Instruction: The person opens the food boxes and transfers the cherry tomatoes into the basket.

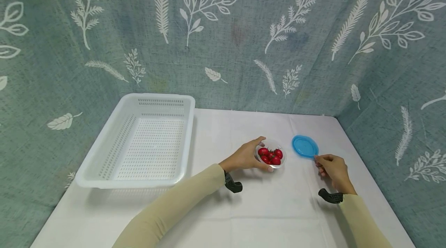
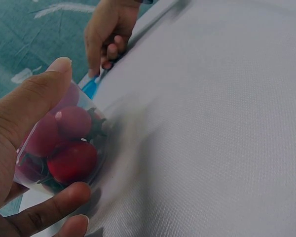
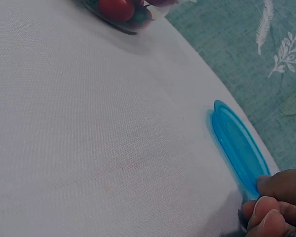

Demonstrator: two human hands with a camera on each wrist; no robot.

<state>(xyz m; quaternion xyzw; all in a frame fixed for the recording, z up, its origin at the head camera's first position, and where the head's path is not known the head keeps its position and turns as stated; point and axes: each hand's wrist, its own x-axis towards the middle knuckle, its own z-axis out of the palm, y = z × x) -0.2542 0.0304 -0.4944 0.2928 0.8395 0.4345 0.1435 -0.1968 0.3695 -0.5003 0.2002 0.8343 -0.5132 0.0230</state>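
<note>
In the head view my left hand (image 1: 248, 156) grips a small clear plastic tub (image 1: 283, 159), thumb and fingers spread round its sides. Several red cherry tomatoes (image 1: 271, 155) with green stems fill the tub, and its top is uncovered. The left wrist view shows the tomatoes (image 2: 73, 162) through the clear wall. To the right, a round blue lid (image 1: 305, 146) lies on the table. My right hand (image 1: 332, 168) pinches the lid's near edge between thumb and fingers. In the right wrist view the lid (image 3: 239, 143) looks flat on or very close to the cloth.
A large white perforated plastic basket (image 1: 188, 139) stands at the left of the table. White cloth (image 1: 265, 205) covers the table. Green-grey fabric (image 1: 230, 46) with white leaf prints hangs behind and at both sides. A black strap sits on each wrist.
</note>
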